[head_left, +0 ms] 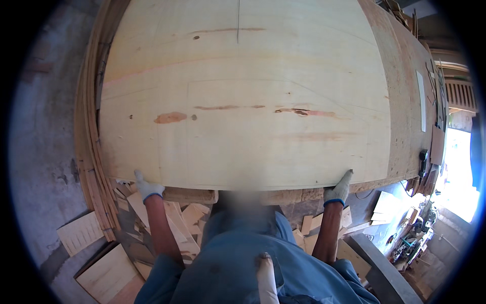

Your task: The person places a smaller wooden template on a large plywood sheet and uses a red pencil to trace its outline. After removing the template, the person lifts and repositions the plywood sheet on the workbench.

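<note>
A large pale plywood sheet [243, 66] with brown knots and faint pencil lines lies flat in front of me. Its near edge runs just ahead of my body. My left hand [148, 187], in a white glove with a blue cuff, grips that edge at the left, thumb on top. Toward the right end, my right hand [339, 189], gloved the same way, also holds the edge with its thumb pointing over the top face. The fingers of both hands are hidden below the sheet. Under the sheet, a brown worktable [395, 66] shows along the right side.
Long wooden strips [91, 137] lean along the left, beside a grey wall [43, 131]. Plywood offcuts [109, 276] litter the floor around me. A grey beam [377, 266] stands at lower right. On the table's right lie a white strip [420, 101] and a black object [423, 163].
</note>
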A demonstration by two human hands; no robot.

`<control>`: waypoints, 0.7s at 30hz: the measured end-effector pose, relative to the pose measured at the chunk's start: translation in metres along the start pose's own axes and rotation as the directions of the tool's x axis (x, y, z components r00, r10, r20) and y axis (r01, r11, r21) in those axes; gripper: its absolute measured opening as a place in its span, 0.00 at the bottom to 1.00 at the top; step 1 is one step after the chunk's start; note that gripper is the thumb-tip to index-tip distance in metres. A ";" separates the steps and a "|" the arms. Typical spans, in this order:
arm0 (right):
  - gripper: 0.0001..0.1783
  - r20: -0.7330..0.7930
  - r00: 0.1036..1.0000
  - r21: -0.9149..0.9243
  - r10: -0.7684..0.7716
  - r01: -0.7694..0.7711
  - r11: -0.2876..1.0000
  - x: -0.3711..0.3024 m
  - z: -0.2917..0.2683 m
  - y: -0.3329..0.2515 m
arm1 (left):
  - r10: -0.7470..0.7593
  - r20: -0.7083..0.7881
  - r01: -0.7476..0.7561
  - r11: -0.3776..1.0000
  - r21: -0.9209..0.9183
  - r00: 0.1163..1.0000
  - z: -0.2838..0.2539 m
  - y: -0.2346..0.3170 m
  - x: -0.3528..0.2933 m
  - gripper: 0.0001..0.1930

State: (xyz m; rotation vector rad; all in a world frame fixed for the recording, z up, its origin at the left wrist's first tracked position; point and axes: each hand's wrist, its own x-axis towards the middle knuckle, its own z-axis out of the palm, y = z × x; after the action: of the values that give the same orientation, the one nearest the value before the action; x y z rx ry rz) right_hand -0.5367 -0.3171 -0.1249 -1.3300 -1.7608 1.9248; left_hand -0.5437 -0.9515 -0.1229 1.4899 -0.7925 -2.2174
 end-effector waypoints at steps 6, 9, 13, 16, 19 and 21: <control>0.34 -0.069 0.966 0.286 0.247 -0.219 0.933 -0.036 0.051 -0.053 | -0.001 -0.027 0.001 0.999 -0.032 1.000 0.000 0.002 0.001 0.31; 0.34 -0.056 0.969 0.282 0.242 -0.217 0.934 -0.036 0.052 -0.053 | 0.019 -0.054 -0.019 1.000 -0.003 0.998 0.008 0.000 -0.005 0.31; 0.34 -0.051 0.965 0.307 0.258 -0.231 0.923 -0.029 0.049 -0.044 | 0.030 -0.053 -0.031 0.999 -0.012 0.998 0.010 0.000 -0.006 0.30; 0.34 -0.030 0.969 0.344 0.244 -0.219 0.913 -0.021 0.047 -0.033 | 0.020 -0.022 -0.021 0.999 -0.041 1.000 0.006 0.001 -0.001 0.29; 0.34 0.020 0.972 0.283 0.233 -0.229 0.931 -0.020 0.039 -0.036 | 0.006 0.000 -0.006 0.999 -0.050 1.000 0.014 0.004 -0.010 0.29; 0.33 -0.005 0.975 0.212 0.224 -0.217 0.953 -0.023 0.037 -0.044 | -0.022 0.031 0.024 0.998 -0.051 0.999 0.018 0.010 -0.017 0.29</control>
State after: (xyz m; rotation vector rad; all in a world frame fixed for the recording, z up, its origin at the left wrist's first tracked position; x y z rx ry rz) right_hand -0.5674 -0.3464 -0.0802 -1.5212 -1.3976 2.1252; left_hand -0.5537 -0.9455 -0.0991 1.4516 -0.7260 -2.2653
